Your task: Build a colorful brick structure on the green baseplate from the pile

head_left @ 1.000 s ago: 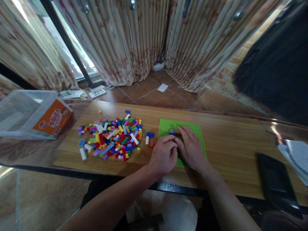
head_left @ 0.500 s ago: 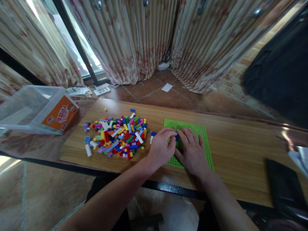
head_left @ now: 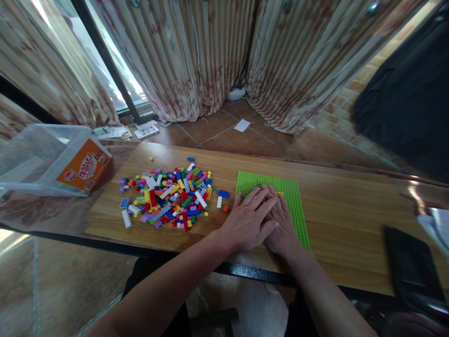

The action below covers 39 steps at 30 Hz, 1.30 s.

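On the wooden board lies a green studded baseplate (head_left: 296,206), with both my hands over its middle. My left hand (head_left: 247,220) is laid flat with fingers stretched out, partly on top of my right hand (head_left: 282,227). The right hand's fingers also reach forward, flat over the plate, some of them covered by the left. A bit of a yellow brick (head_left: 279,193) shows past the right fingertips; whatever else is under the hands is hidden. Left of the plate sit a blue brick (head_left: 223,194), a white brick (head_left: 219,202) and a small orange brick (head_left: 226,208).
A heap of mixed toy bricks (head_left: 175,199) spreads over the board's left part. Beyond it stands a clear plastic bin (head_left: 45,182) with an orange label. A dark flat object (head_left: 410,262) lies at the right, near papers (head_left: 435,224). Curtains (head_left: 182,61) hang behind.
My left hand has gone from a pinch at the plate's left part to lying flat across my right hand. The blue and white bricks beside the plate are now uncovered.
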### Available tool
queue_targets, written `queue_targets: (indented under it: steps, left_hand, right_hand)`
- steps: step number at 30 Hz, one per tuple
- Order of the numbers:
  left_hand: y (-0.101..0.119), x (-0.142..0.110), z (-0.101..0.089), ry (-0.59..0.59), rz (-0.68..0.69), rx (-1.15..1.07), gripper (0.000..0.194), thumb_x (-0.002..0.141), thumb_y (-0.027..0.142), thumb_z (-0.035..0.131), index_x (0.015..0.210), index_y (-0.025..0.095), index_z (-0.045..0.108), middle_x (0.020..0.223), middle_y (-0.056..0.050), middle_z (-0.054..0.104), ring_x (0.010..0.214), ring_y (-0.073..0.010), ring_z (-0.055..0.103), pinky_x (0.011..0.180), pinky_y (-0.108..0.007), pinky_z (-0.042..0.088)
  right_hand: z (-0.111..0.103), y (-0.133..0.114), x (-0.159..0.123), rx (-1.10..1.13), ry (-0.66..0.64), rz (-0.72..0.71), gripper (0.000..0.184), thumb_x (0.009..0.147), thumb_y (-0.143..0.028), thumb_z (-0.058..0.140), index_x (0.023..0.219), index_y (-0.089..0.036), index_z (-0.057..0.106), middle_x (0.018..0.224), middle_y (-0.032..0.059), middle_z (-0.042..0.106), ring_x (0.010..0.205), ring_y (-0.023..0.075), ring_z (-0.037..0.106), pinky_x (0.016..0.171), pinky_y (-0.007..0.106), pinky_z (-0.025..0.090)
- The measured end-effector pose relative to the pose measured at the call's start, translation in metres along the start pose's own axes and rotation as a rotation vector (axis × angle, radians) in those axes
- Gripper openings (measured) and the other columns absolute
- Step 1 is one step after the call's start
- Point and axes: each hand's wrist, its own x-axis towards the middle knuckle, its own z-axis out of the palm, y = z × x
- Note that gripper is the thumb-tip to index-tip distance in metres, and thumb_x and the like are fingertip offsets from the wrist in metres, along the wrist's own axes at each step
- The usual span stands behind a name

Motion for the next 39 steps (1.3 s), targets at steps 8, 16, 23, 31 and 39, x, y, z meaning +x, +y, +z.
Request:
queue_targets:
  steps: [8,16,23,31,39]
  left_hand:
    - [0.0022,0.0022,-0.0030,-0.032,-0.016,0.035,0.055,0.098,0.046,0.039,0.149,0.022,0.036,0.159,-0.009,0.031,0.148,-0.0278,0.023,0.116,-0.058,0.024]
    - [0.0019,0.0034,-0.0015,-0.016,-0.020,0.042,0.055,0.098,0.047,0.039,0.147,0.022,0.038,0.159,-0.008,0.032,0.148,-0.0266,0.023,0.117,-0.056,0.024]
    - [0.0011,0.0032,-0.0028,-0.066,-0.016,0.059,0.057,0.099,0.046,0.038,0.150,0.022,0.034,0.161,-0.009,0.027,0.150,-0.0269,0.018,0.117,-0.057,0.023]
    - [-0.0003,0.0033,-0.0023,-0.104,-0.009,0.074,0.059,0.099,0.047,0.038,0.152,0.022,0.030,0.163,-0.010,0.023,0.151,-0.0276,0.016,0.117,-0.061,0.021]
    - [0.0015,0.0015,-0.0021,-0.051,-0.002,0.069,0.057,0.098,0.046,0.040,0.149,0.022,0.035,0.162,-0.010,0.025,0.150,-0.0270,0.017,0.115,-0.058,0.027]
  right_hand:
    - [-0.0021,0.0008,0.0019,-0.045,-0.049,0.006,0.081,0.094,-0.027,0.041,0.157,-0.022,-0.009,0.166,0.0096,0.008,0.152,0.0281,0.007,0.120,0.052,0.019]
    - [-0.0017,0.0005,0.0023,-0.063,-0.056,0.017,0.081,0.094,-0.028,0.040,0.157,-0.022,-0.010,0.167,0.0084,0.006,0.152,0.0284,0.010,0.120,0.051,0.019]
    - [-0.0030,0.0001,0.0027,-0.055,-0.075,0.014,0.081,0.094,-0.031,0.040,0.157,-0.022,-0.008,0.167,0.0084,0.005,0.152,0.0285,0.008,0.120,0.051,0.016]
    - [-0.0041,-0.0030,0.0052,-0.075,-0.090,0.059,0.080,0.091,-0.033,0.045,0.158,-0.018,0.004,0.165,0.0111,0.015,0.151,0.0282,0.011,0.120,0.050,0.016]
    - [-0.0016,0.0005,0.0015,-0.087,-0.029,0.006,0.079,0.094,-0.031,0.041,0.158,-0.023,-0.005,0.166,0.0093,0.013,0.150,0.0275,0.016,0.119,0.051,0.019]
